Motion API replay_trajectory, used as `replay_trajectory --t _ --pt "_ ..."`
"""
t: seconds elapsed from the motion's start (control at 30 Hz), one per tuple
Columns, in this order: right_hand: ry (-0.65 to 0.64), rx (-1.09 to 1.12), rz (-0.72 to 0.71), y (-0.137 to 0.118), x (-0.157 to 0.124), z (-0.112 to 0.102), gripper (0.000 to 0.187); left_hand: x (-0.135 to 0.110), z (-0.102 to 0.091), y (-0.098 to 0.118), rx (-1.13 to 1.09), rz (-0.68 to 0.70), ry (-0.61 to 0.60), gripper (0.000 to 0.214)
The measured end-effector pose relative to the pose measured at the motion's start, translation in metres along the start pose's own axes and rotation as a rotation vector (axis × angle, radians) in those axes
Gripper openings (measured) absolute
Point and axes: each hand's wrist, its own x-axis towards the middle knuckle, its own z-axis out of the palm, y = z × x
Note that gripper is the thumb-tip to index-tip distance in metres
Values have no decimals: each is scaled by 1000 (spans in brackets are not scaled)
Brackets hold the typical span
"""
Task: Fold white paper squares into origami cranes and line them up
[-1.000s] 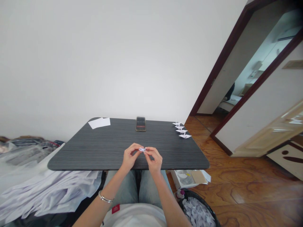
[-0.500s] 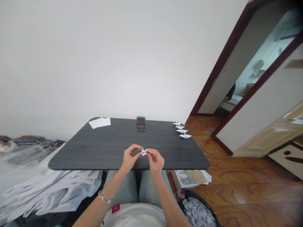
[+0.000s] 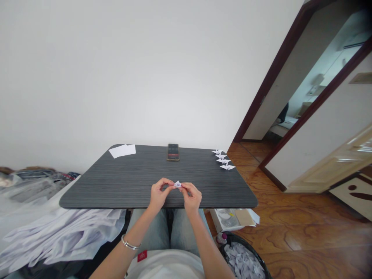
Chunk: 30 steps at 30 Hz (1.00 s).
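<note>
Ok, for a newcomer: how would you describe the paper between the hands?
Over the dark grey table's front edge, find the left hand and right hand. Pinched between them is a tiny white folded paper, unlike the paper cranes resting at the far right corner.

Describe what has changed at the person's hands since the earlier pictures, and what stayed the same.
The small folded white paper has shifted slightly toward the person's right and now shows a pointed tip upward; the left hand and right hand keep pinching it, neither letting go. The four paper cranes, the phone and the white sheet stayed put on the dark table.
</note>
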Motion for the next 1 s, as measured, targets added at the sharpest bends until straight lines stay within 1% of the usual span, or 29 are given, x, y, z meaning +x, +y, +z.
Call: replay_trajectory --t 0.1,0.27,0.37,0.47,0.67,0.87,1.0 --pt "-12 60 110 5 1 2 8 3 1 -3 -51 -58 -17 15" --pt "19 231 319 11 6 5 15 10 2 -5 -131 -168 -152 17" --pt "10 267 390 11 9 6 19 11 3 -5 -144 -205 -142 17" --pt "-7 290 422 12 11 6 18 12 3 -4 -151 -223 -107 18" --pt "-25 312 456 15 12 6 14 11 2 -6 -148 -248 -88 17" --pt "-33 350 519 14 14 5 13 11 1 -9 -157 -278 -100 16" --pt "-7 353 538 14 14 6 13 11 2 -9 -165 -298 -124 16"
